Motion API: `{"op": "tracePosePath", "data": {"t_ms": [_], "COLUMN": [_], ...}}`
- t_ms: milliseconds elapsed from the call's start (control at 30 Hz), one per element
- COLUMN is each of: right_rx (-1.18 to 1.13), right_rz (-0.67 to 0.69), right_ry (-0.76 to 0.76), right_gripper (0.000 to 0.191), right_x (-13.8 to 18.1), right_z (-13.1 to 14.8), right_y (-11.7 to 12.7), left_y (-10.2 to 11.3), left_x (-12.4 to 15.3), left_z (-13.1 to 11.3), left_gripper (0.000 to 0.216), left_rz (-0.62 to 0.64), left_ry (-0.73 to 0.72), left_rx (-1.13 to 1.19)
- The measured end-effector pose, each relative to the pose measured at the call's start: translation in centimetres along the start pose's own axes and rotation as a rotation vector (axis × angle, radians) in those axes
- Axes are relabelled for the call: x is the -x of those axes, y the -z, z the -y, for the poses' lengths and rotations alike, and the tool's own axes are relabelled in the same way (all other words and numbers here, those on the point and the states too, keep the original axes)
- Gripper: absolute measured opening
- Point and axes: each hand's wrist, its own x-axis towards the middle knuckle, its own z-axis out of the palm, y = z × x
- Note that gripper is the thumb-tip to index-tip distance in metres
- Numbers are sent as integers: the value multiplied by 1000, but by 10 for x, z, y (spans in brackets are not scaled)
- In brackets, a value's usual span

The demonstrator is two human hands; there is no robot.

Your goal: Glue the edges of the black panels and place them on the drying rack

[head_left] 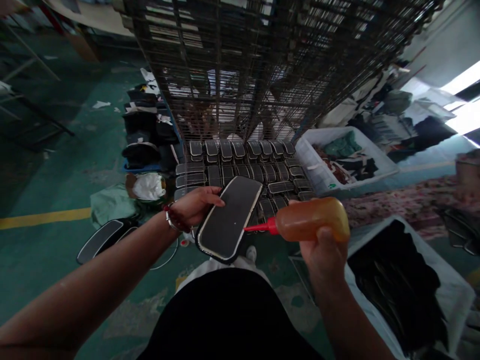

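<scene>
My left hand (pixel 198 204) grips the upper left edge of a dark, flat, rounded oblong panel (pixel 229 217), thumb on its face. A pale line, perhaps glue, runs round the panel's border, and it is held tilted in front of my body. In my right hand (pixel 325 252) is a squeeze bottle (pixel 313 220) of amber liquid, lying sideways with fingers and thumb wrapped round it. Its red nozzle (pixel 262 227) points left, the tip at the panel's right edge; whether it touches I cannot tell. Rows of similar panels (pixel 270 172) lie just beyond.
A tall wire rack (pixel 240 75) rises behind the rows. To the right stand a white bin (pixel 318 172) of scraps and another bin (pixel 457 295) of black material. Dark stacked pieces (pixel 140 125) and a bag-lined container (pixel 148 187) are at left; two panels (pixel 99 240) lie on the green floor.
</scene>
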Motion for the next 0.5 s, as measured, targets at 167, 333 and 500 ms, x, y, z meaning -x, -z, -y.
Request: {"op": "tracePosePath", "data": {"t_ms": [167, 333, 500], "right_rx": [34, 14, 6], "right_rz": [82, 186, 209], "right_ry": [-44, -81, -113], "right_gripper": [60, 57, 55], "right_x": [12, 21, 26], "right_z": [3, 6, 3], "right_y": [-2, -3, -10], "left_y": [8, 13, 17], "left_x": [-3, -4, -4], "left_z": [1, 1, -2], "left_gripper": [27, 39, 39], "left_rz": [-1, -57, -96], "left_ry": [-9, -3, -15], "left_rx": [15, 69, 92]}}
